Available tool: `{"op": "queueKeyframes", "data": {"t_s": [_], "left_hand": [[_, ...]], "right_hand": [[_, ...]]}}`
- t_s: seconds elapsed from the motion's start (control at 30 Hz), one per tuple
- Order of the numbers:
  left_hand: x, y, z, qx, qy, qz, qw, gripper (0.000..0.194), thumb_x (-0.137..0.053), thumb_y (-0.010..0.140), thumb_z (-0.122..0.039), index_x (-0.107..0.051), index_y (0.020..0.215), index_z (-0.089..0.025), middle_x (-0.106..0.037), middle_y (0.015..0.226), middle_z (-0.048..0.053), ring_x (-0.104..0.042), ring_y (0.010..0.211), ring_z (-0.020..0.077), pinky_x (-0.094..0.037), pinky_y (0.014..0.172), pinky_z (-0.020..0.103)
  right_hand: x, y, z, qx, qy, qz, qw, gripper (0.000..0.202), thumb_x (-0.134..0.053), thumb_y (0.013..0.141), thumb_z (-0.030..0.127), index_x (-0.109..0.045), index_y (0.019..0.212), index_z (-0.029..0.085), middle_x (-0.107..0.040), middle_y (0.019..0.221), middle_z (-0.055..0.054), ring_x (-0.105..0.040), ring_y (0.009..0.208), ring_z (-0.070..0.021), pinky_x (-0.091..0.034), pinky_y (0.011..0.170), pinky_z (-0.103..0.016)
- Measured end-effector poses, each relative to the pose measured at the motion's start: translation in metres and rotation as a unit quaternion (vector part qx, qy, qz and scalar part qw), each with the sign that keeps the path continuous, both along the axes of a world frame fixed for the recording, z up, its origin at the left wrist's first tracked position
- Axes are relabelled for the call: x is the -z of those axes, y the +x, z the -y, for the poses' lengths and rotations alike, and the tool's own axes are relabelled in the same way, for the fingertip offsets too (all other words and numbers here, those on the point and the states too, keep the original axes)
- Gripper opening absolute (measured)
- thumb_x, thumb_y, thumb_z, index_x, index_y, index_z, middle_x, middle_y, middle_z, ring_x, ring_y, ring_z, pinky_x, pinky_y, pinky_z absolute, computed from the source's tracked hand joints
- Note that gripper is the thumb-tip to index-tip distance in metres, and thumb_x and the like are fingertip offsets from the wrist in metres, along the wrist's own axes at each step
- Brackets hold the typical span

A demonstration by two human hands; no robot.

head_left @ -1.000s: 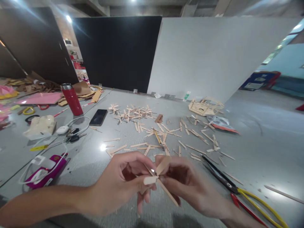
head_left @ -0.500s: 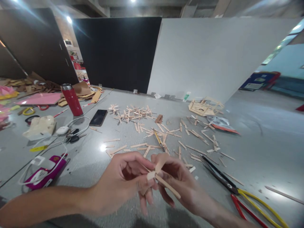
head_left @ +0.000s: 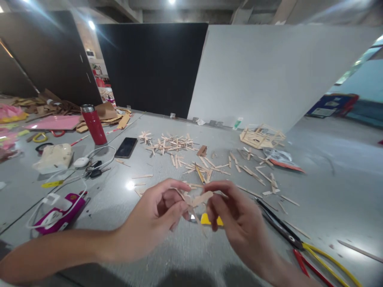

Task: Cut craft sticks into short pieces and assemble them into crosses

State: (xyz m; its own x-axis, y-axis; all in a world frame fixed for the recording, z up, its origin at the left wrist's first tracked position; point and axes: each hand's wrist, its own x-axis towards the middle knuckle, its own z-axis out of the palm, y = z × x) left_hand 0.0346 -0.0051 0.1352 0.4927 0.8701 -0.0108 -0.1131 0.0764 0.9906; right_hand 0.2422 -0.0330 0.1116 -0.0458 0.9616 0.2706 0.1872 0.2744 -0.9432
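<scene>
Between my hands is a small piece made of joined wooden craft sticks (head_left: 201, 199), its sticks pointing different ways. My left hand (head_left: 163, 213) pinches it near the joint with thumb and fingertips. My right hand (head_left: 230, 207) has its fingers curled at the right end of the broad stick, thumb and index finger close around that tip. A thin stick slants down from the joint. Below the hands lies a yellow object (head_left: 211, 219), partly hidden by the right fingers. Beyond them, a yellow utility knife (head_left: 200, 174) rests among loose craft sticks (head_left: 191, 168).
Long-nosed pliers (head_left: 291, 237) with red and yellow handles lie at right. A stick frame model (head_left: 261, 137) and a plastic bag (head_left: 283, 159) sit behind. At left are a phone (head_left: 126, 147), a red bottle (head_left: 94, 125), keys (head_left: 95, 170) and a purple power strip (head_left: 67, 209) with white cables.
My right hand has shifted right and its grip has moved to the broad stick's end. The stick piece has turned and risen slightly. The yellow object below has come into view.
</scene>
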Motion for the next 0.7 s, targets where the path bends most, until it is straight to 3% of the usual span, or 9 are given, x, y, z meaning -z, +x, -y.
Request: {"op": "queueKeyframes", "data": {"t_s": [0.07, 0.13, 0.27, 0.33, 0.5, 0.7], "left_hand": [[0.000, -0.002, -0.002, -0.008, 0.026, -0.029, 0.999, 0.030, -0.070, 0.098, -0.040, -0.056, 0.116, -0.020, -0.061, 0.073, -0.004, -0.048, 0.059, 0.0102, -0.038, 0.056, 0.022], [0.000, -0.003, -0.004, 0.004, 0.048, -0.052, 0.997, 0.029, -0.069, 0.098, -0.035, -0.053, 0.119, -0.022, -0.061, 0.076, -0.005, -0.051, 0.065, 0.0120, -0.040, 0.062, 0.024], [0.001, -0.004, -0.007, 0.016, 0.049, -0.062, 0.997, 0.036, -0.067, 0.098, -0.028, -0.049, 0.128, -0.024, -0.062, 0.079, -0.005, -0.053, 0.068, 0.0130, -0.042, 0.067, 0.026], [0.001, -0.003, -0.010, -0.012, 0.047, -0.063, 0.997, 0.038, -0.068, 0.096, -0.027, -0.050, 0.129, -0.023, -0.066, 0.086, -0.002, -0.058, 0.073, 0.0139, -0.045, 0.070, 0.027], [-0.002, -0.001, -0.014, -0.031, 0.122, -0.129, 0.984, 0.009, -0.068, 0.093, -0.026, -0.068, 0.090, -0.018, -0.070, 0.087, 0.003, -0.062, 0.080, 0.0173, -0.045, 0.071, 0.027], [-0.006, -0.001, -0.013, -0.037, 0.152, -0.187, 0.970, 0.012, -0.067, 0.093, -0.025, -0.074, 0.085, -0.019, -0.074, 0.083, 0.003, -0.065, 0.080, 0.0190, -0.041, 0.062, 0.025]], "right_hand": [[-0.006, 0.004, 0.000, 0.019, 0.009, 0.005, 1.000, 0.020, -0.054, 0.109, 0.041, -0.064, 0.117, 0.026, -0.069, 0.090, -0.002, -0.059, 0.055, -0.0101, -0.054, 0.049, -0.021], [-0.012, 0.005, -0.001, -0.008, 0.014, 0.034, 0.999, 0.021, -0.058, 0.107, 0.041, -0.066, 0.120, 0.026, -0.072, 0.101, -0.006, -0.062, 0.056, -0.0106, -0.054, 0.047, -0.022], [-0.014, 0.002, -0.004, -0.048, 0.016, 0.129, 0.990, 0.018, -0.065, 0.102, 0.032, -0.077, 0.094, 0.021, -0.066, 0.066, 0.000, -0.056, 0.048, -0.0104, -0.048, 0.047, -0.021], [-0.013, 0.001, -0.005, -0.034, 0.002, 0.120, 0.992, 0.021, -0.065, 0.100, 0.032, -0.077, 0.090, 0.019, -0.064, 0.061, 0.001, -0.055, 0.047, -0.0103, -0.046, 0.046, -0.022], [-0.014, -0.002, -0.006, -0.041, -0.084, 0.010, 0.996, 0.029, -0.070, 0.096, 0.045, -0.075, 0.089, 0.018, -0.066, 0.065, 0.000, -0.052, 0.043, -0.0088, -0.042, 0.044, -0.023], [-0.019, -0.004, -0.009, -0.068, -0.162, -0.038, 0.984, 0.041, -0.076, 0.089, 0.057, -0.073, 0.087, 0.016, -0.065, 0.065, 0.002, -0.048, 0.040, -0.0070, -0.039, 0.043, -0.024]]}}
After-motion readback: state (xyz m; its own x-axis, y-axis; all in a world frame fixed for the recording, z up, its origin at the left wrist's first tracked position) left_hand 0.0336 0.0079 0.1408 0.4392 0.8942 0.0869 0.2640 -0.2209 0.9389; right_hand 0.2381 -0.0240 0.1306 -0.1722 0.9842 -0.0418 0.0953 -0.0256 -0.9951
